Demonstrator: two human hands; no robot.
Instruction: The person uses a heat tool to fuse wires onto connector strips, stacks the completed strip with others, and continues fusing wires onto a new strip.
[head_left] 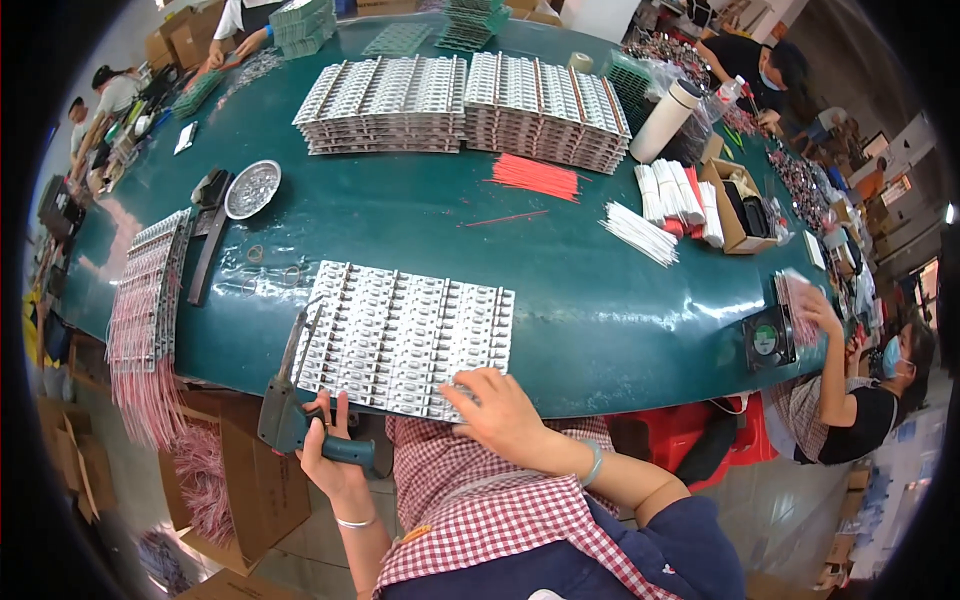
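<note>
A pale panel [405, 340] with rows of small metal parts lies on the green table at its near edge, in front of me. My left hand [330, 455] is closed round the handle of a dark green, pistol-shaped soldering gun [285, 415]. The gun's long thin tip points away from me, alongside the panel's left edge. On the panel's near right corner rests my right hand [500, 415], its fingers bent and apart. Whether its thumb grips the edge is hard to see.
Far ahead stand two panel stacks [385, 105]. Red wires [537, 177], white wires [640, 234] and a white flask [665, 122] lie right of centre. A metal bowl [253, 190] and wired panels [150, 290] are left. A co-worker's hand [820, 310] works at right beside a small fan [767, 338].
</note>
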